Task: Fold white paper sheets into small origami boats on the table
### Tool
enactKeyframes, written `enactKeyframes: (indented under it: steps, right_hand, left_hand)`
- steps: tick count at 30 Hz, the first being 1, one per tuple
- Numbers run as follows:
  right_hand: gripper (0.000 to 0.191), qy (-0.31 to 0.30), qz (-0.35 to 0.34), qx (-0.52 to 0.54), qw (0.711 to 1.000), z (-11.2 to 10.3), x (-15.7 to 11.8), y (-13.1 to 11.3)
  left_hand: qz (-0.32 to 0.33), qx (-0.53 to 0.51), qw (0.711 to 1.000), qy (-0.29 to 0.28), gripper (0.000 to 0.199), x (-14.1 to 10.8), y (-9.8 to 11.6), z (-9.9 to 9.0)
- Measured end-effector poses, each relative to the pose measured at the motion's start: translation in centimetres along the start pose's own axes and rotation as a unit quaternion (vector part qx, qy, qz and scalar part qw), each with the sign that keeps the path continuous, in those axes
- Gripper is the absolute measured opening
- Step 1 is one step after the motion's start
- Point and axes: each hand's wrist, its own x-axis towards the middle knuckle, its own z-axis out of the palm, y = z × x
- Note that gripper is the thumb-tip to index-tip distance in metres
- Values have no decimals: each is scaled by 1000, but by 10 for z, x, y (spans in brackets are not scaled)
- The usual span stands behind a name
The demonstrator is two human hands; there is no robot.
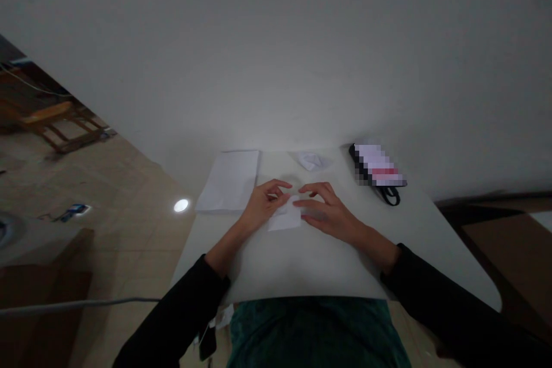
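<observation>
A small white piece of paper [284, 221] lies at the middle of the white table, between my two hands. My left hand [265, 204] is closed on its upper left part, with the thumb over the paper and the index finger curved above. At the right edge, my right hand [330, 213] has its fingers apart and bent, and a fingertip touches the paper. The far edge of the paper is partly hidden by my fingers. Beyond my hands is a folded or crumpled white paper [309, 161].
A stack of white paper [230, 181] lies at the table's left. Near the back right is a dark case with a strap loop [389, 194], its top pixelated. A wall [276, 69] rises behind the table [302, 270]. Cardboard [509, 247] stands right, a wooden chair [52, 118] far left.
</observation>
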Motion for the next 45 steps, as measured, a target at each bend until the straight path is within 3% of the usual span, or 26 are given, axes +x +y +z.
enactKeyframes:
  steps: [4,9,12,15,18,20,22,28,33,38,41,45]
  right_hand:
    - [23,19,-107,-50,993,2,-2,-1]
    - [22,-10,-164,-152,975,-3,-5,-4]
    - [19,-18,-179,-213,960,-6,-4,-2]
    - [20,-33,-148,-255,955,-5,-4,3]
    - [21,-73,-63,-273,957,2,-6,9]
    - [19,-89,-12,-262,961,6,-8,13]
    - [17,-92,20,-242,966,9,-9,16]
    - [19,-139,23,-161,977,0,-8,16]
    - [19,-109,58,-73,990,-8,-11,25]
    - [24,-31,175,9,984,-6,-10,35]
    - [29,18,236,15,971,-2,-9,39]
    - [30,41,260,-14,965,4,-9,44]
  left_hand:
    - [0,-2,999,-49,43,0,-3,4]
    - [30,-21,999,-29,41,1,-6,11]
    - [52,24,998,-6,31,0,-5,10]
    - [142,152,978,-17,23,-4,-1,5]
    - [246,290,919,-106,32,-7,1,1]
    - [267,341,890,-142,38,-7,-1,0]
    - [271,368,878,-141,35,-6,-5,0]
    - [297,403,855,-136,25,0,-11,0]
    - [286,369,876,-120,26,2,-11,0]
    - [191,315,928,-61,27,7,-15,4]
    - [138,295,945,-24,24,12,-16,6]
    - [111,258,960,-7,18,15,-17,9]
